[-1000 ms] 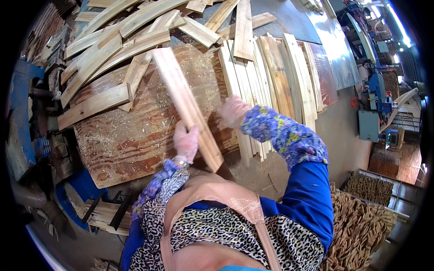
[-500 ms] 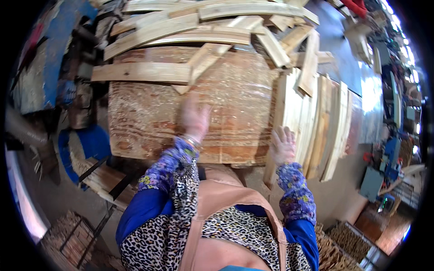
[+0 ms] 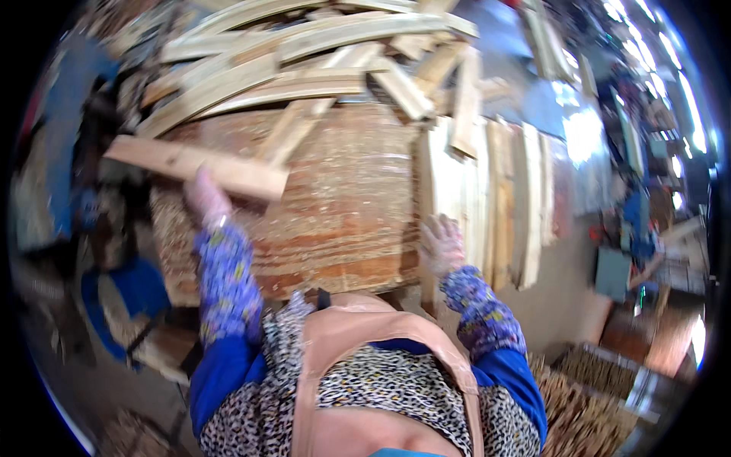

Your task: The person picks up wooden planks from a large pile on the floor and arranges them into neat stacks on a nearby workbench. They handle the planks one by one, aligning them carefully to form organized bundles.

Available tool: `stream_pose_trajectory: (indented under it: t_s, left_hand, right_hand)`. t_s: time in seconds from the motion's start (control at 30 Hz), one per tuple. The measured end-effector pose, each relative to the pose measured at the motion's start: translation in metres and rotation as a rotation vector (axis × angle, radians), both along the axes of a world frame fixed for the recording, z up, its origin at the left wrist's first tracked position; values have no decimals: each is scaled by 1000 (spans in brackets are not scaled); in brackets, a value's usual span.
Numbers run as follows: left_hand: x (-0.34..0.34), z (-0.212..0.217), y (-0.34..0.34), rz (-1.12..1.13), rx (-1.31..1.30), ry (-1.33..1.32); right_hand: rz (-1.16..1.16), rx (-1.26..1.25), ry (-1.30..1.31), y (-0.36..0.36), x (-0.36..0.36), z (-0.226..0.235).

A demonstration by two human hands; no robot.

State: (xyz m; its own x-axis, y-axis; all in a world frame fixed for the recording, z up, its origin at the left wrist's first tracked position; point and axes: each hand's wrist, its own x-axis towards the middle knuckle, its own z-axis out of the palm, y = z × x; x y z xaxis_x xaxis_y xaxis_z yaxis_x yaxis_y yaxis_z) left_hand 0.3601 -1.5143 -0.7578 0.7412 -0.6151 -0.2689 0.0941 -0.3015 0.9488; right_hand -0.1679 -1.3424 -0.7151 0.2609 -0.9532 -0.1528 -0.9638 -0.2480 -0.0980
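My left hand (image 3: pixel 207 198) grips the near edge of a short pale wooden board (image 3: pixel 237 174), which lies tilted over the left part of a worn wooden worktop (image 3: pixel 343 206). Part of the fingers is hidden at the board. Fingers spread, my right hand (image 3: pixel 443 245) rests at the left side of a row of upright-running wood strips (image 3: pixel 461 190) by the worktop's right edge. It holds nothing. Another short board (image 3: pixel 297 126) slants behind the one in my left hand.
A pile of pale wooden boards (image 3: pixel 320 42) crosses the far side of the worktop. A blue round container (image 3: pixel 126 293) stands at lower left. Bundled wood pieces (image 3: pixel 586 404) lie at lower right, and a grey-green box (image 3: pixel 611 274) stands at the right.
My left hand has moved left and away from me and taken hold of the board, whose right end has swung nearer. My right hand stays by the strips. The whole view has shifted.
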Motion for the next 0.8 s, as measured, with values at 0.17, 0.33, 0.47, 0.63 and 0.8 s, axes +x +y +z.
stream_pose_trajectory:
  t_s: [0.17,0.33,0.47,0.63,0.8]
  left_hand:
    - [-45,19,55,-337,-329,124]
    - [-146,101,35,-1112,-222,-775]
    - [-243,140,15,-1543,-715,-1059]
    - [-293,141,-13,-1325,-789,-924]
    - [-186,5,-74,-844,-88,-1156]
  right_hand:
    - [-21,32,-47,-43,14,47]
    - [306,-297,-104,-94,46,142]
    - [189,229,158,-124,27,173]
    - [-318,357,176,-96,-58,188]
    - [-1030,-74,-582,-69,-161,178]
